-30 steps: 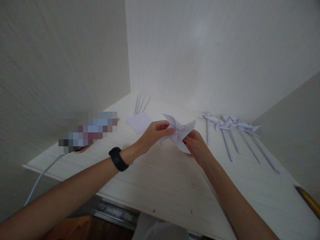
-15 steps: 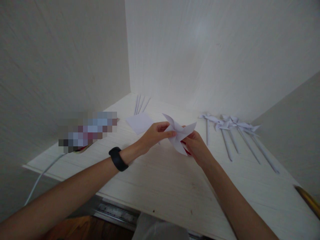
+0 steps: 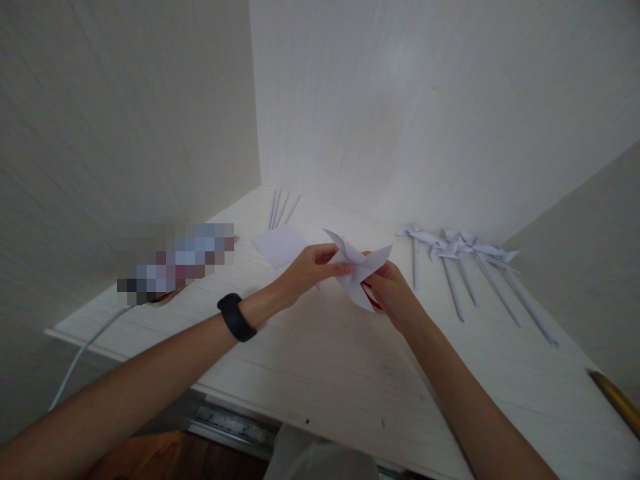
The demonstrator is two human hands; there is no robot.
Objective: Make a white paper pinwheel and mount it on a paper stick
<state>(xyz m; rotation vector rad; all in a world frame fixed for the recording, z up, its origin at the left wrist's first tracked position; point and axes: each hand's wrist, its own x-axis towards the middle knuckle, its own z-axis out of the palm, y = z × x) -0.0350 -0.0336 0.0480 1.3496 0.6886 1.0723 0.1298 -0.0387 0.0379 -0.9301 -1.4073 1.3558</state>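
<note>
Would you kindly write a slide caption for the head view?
Both hands, left and right, hold a white paper pinwheel above the table, finished pinwheels lying alongside.

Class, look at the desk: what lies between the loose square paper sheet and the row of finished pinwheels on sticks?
In the head view, both hands, left hand and right hand, hold a paper pinwheel between the sheet and the finished pinwheels.

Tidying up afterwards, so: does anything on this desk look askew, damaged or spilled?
Nothing stands out. Both hands, left hand and right hand, hold a white paper pinwheel above the table; finished pinwheels lie in a row at right, apparently intact.
</note>
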